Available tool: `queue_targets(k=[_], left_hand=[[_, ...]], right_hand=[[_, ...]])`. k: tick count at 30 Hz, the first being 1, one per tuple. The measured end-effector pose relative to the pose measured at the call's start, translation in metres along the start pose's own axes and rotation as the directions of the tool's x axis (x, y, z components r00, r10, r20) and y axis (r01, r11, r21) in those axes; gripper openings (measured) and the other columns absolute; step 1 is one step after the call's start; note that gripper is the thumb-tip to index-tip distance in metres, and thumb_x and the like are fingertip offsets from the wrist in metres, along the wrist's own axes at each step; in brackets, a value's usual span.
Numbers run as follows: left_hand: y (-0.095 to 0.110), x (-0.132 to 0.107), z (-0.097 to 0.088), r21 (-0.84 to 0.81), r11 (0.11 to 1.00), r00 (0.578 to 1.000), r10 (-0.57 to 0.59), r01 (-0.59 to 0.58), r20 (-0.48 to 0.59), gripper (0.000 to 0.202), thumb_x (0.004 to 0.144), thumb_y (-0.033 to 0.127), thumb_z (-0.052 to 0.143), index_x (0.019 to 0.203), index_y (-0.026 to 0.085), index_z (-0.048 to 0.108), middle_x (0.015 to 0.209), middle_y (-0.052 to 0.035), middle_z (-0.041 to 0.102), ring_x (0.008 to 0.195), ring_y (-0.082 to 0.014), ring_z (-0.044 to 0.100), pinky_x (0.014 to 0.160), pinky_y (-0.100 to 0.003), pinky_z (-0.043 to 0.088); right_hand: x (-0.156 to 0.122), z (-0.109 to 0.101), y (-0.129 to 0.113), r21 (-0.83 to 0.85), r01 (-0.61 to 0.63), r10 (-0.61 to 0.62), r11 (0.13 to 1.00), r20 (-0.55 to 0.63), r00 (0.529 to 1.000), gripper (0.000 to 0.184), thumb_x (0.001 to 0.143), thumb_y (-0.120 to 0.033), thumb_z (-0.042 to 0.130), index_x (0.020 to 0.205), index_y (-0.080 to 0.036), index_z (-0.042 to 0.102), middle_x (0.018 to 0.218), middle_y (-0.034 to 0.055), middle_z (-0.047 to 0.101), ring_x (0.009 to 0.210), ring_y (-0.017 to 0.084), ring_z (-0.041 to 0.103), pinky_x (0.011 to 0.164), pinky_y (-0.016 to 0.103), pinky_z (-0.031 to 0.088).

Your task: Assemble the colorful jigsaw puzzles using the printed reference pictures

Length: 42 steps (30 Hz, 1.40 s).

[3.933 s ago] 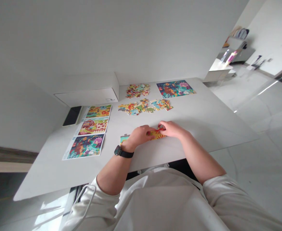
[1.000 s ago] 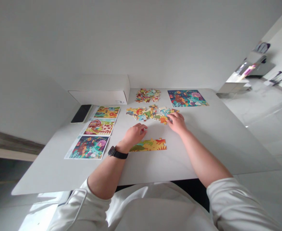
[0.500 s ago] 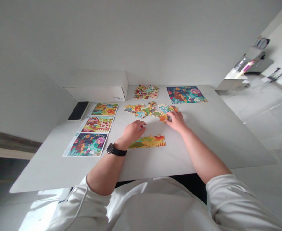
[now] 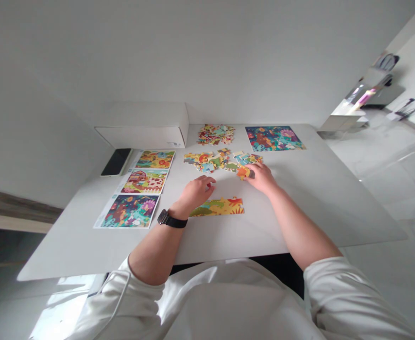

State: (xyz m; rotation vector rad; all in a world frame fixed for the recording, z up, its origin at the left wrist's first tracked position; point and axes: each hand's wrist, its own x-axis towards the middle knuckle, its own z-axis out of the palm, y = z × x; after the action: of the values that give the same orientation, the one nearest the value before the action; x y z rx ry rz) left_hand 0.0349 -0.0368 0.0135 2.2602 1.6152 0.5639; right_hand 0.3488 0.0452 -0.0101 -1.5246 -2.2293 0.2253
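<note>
My right hand [image 4: 262, 178] pinches a puzzle piece [image 4: 243, 172] with orange on it, at the near right edge of the loose puzzle pieces [image 4: 209, 163]. Loosely bent, my left hand [image 4: 197, 191] hovers or rests over the table, its thumb and fingertips apart and nothing visible between them. Just below and right of it lies a joined strip of puzzle [image 4: 223, 207], yellow with green and red shapes. The wrist and hand hide the strip's left end.
Three picture sheets [image 4: 141, 181] lie in a column on the left, near a phone [image 4: 115, 161] and a white box [image 4: 139, 137]. At the back are another heap of pieces [image 4: 216, 134] and a dark blue assembled puzzle [image 4: 274, 138]. The white table [image 4: 320, 203] ends at the right.
My right hand and the orange piece have shifted slightly to the right, and the piece shows more fully. My left hand stays in nearly the same place.
</note>
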Motion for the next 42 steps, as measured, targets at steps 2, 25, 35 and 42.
queue_targets(k=[2, 25, 35, 42], left_hand=[[0.000, 0.000, 0.000, -0.005, 1.000, 1.000, -0.001, 0.001, -0.003, 0.029, 0.101, 0.025, 0.061, 0.124, 0.022, 0.079, 0.111, -0.0079, 0.078, 0.095, -0.0231, 0.074, 0.086, -0.033, 0.057], [0.016, 0.009, 0.015, -0.615, 0.782, 0.992, -0.129, 0.104, 0.004, 0.041, 0.091, 0.055, 0.076, 0.108, 0.019, 0.077, 0.096, -0.0082, 0.082, 0.077, -0.0163, 0.068, 0.070, -0.028, 0.054], [0.020, 0.010, 0.011, -0.748, 0.626, 0.973, -0.192, 0.219, 0.125, 0.047, 0.084, 0.063, 0.079, 0.094, 0.018, 0.073, 0.093, -0.0102, 0.084, 0.063, -0.0118, 0.060, 0.057, -0.024, 0.048], [0.019, 0.010, 0.011, -0.721, 0.656, 0.972, -0.207, 0.224, 0.114, 0.044, 0.084, 0.062, 0.075, 0.091, 0.018, 0.072, 0.093, -0.0102, 0.084, 0.064, -0.0124, 0.060, 0.056, -0.025, 0.045]], right_hand=[[-0.001, -0.002, 0.001, 0.042, -0.019, 0.020, 0.999, -0.007, 1.000, 0.056, 0.084, -0.026, 0.087, 0.138, -0.025, 0.075, 0.136, 0.0147, 0.071, 0.127, 0.034, 0.068, 0.115, 0.050, 0.053], [-0.015, -0.002, -0.057, 0.891, -0.381, 0.101, 0.246, 0.367, 0.925, 0.047, 0.065, -0.042, 0.097, 0.100, -0.025, 0.071, 0.102, 0.0001, 0.076, 0.096, 0.020, 0.069, 0.082, 0.032, 0.057], [-0.017, 0.005, -0.063, 0.877, -0.410, 0.043, 0.253, 0.413, 0.910, 0.052, 0.065, -0.045, 0.098, 0.105, -0.024, 0.072, 0.107, 0.0033, 0.076, 0.101, 0.023, 0.069, 0.086, 0.038, 0.059], [-0.016, 0.003, -0.064, 0.861, -0.369, 0.043, 0.351, 0.379, 0.925, 0.052, 0.072, -0.054, 0.091, 0.110, -0.025, 0.069, 0.102, 0.0024, 0.073, 0.099, 0.022, 0.068, 0.083, 0.034, 0.057]])
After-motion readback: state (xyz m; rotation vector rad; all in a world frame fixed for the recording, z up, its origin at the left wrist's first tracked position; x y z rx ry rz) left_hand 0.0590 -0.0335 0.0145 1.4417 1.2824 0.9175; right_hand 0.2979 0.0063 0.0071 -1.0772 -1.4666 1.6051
